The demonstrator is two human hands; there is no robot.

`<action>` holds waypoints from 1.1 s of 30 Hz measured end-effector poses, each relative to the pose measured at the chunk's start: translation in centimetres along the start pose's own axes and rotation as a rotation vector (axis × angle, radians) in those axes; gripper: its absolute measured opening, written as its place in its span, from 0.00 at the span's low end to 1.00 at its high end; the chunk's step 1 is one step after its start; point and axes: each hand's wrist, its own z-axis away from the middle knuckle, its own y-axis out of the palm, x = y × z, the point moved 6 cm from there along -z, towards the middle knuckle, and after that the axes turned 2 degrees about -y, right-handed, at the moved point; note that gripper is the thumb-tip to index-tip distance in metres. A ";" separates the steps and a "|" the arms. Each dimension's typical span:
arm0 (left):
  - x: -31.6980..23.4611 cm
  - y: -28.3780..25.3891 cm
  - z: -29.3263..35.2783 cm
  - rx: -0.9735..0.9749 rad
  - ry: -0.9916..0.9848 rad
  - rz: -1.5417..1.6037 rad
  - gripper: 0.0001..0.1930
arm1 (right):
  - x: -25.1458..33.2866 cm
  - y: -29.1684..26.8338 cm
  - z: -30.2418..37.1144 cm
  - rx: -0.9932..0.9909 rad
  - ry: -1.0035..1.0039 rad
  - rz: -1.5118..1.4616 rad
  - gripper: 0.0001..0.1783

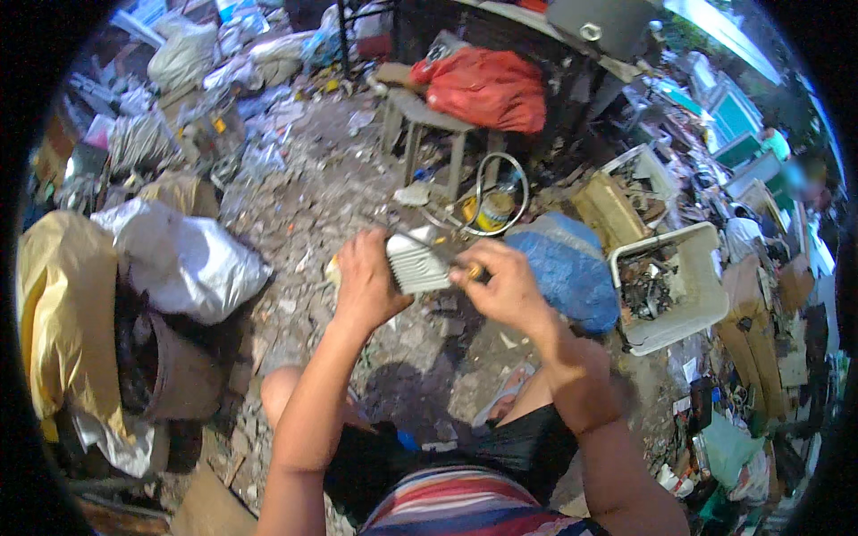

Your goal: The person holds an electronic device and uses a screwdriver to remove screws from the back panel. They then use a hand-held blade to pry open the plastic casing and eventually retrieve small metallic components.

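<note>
A small white casing (418, 265) with ribbed slots sits in my left hand (365, 279), whose fingers wrap its left side in front of me. My right hand (509, 284) is closed around a screwdriver (478, 271) with a yellowish handle. Its thin dark shaft slants up and left across the casing's upper part. Whether the tip touches the casing I cannot tell. The casing is held above the littered ground, between my knees and a wooden stool.
Beyond my hands stands the stool (420, 112) bearing a red bag (490, 87). A blue bag (567, 272) and a white tub (706, 308) with scrap lie to the right. White (183, 259) and yellow (71, 313) sacks crowd the left. Rubble covers the ground.
</note>
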 end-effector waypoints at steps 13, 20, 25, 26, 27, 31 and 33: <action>-0.7 0.9 -0.2 0.054 -0.070 0.057 0.44 | -1.0 -0.6 0.3 -0.062 0.026 -0.118 0.15; -0.3 0.8 0.1 0.063 -0.061 0.057 0.46 | -1.7 0.6 0.4 0.064 0.125 0.005 0.15; -0.6 0.5 -0.3 0.036 -0.057 0.051 0.45 | -0.9 -0.7 0.1 0.008 0.166 -0.165 0.19; -0.5 0.7 -0.3 0.029 -0.059 0.065 0.44 | -1.5 -0.5 0.2 0.064 0.163 -0.087 0.19; -0.5 0.7 -0.2 0.029 -0.053 0.065 0.44 | -2.0 -0.1 0.4 0.120 0.159 -0.009 0.19; -0.5 0.3 -0.3 0.019 -0.055 0.061 0.43 | -0.9 -0.5 0.1 -0.004 0.038 -0.123 0.17; -0.3 0.2 -0.1 0.019 -0.062 0.063 0.43 | 0.0 -0.9 -0.2 -0.014 0.119 -0.221 0.16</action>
